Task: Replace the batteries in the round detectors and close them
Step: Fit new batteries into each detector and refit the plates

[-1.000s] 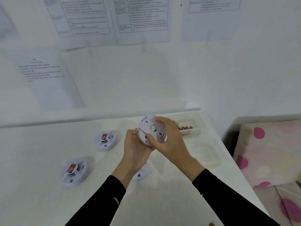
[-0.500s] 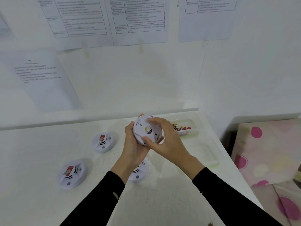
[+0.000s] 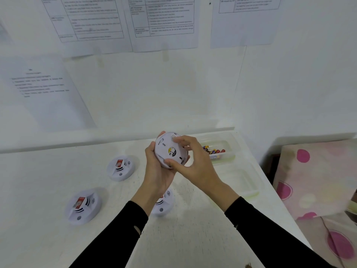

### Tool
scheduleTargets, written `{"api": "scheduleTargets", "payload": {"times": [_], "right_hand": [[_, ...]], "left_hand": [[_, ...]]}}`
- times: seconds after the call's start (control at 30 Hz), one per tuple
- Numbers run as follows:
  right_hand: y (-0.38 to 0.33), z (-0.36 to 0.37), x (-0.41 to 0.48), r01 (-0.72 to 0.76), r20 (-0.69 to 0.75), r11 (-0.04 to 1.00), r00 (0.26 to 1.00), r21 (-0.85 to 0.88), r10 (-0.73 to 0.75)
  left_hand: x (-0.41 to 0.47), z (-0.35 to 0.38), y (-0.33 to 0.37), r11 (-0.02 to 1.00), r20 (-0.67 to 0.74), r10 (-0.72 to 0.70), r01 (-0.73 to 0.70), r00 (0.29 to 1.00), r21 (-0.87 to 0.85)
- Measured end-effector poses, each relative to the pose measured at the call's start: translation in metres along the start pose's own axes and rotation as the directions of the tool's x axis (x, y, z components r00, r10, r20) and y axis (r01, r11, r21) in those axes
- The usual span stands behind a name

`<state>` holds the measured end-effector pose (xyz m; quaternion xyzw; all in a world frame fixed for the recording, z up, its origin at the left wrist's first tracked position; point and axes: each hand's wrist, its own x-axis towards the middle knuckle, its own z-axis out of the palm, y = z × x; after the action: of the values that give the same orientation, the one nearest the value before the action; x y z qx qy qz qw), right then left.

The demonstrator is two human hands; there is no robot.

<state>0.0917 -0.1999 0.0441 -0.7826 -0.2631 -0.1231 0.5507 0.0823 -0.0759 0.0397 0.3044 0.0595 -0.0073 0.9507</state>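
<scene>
Above the white table [image 3: 48, 171] I hold a round white detector [image 3: 168, 150], its back plate with a yellow sticker turned toward me. My left hand [image 3: 157, 171] cups it from the left and beneath. My right hand [image 3: 193, 161] grips its right rim, thumb on the lower edge and fingers over the top. Three more detectors lie face up on the table: one at the back left [image 3: 121, 168], one at the front left [image 3: 83, 207], one partly hidden under my left wrist [image 3: 164, 205]. A clear tub of batteries [image 3: 217, 151] stands behind my right hand.
A second clear tub [image 3: 239, 180] sits right of my hands near the table's right edge. A pink spotted cloth [image 3: 316, 180] lies beyond that edge. Printed sheets [image 3: 164, 22] hang on the wall behind the table.
The detector has turned in my hands; its yellow sticker has shifted lower and to the right. My right fingers moved round its rim. Both hands sit slightly further left.
</scene>
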Motion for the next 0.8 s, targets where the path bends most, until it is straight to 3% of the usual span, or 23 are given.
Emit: {"api": "scheduleTargets", "payload": {"times": [0.43,0.8], "right_hand": [[0.0,-0.011,0.014,0.056,0.091,0.998,0.994,0.007,-0.056],[0.003,-0.007,0.012,0.029,0.001,0.999,1.0,0.024,-0.03]], "left_hand": [[0.002,0.0,0.005,1.0,0.042,0.006,-0.006,0.999,0.011],[0.005,0.002,0.004,0.994,0.036,0.07,-0.073,0.997,0.079]]}}
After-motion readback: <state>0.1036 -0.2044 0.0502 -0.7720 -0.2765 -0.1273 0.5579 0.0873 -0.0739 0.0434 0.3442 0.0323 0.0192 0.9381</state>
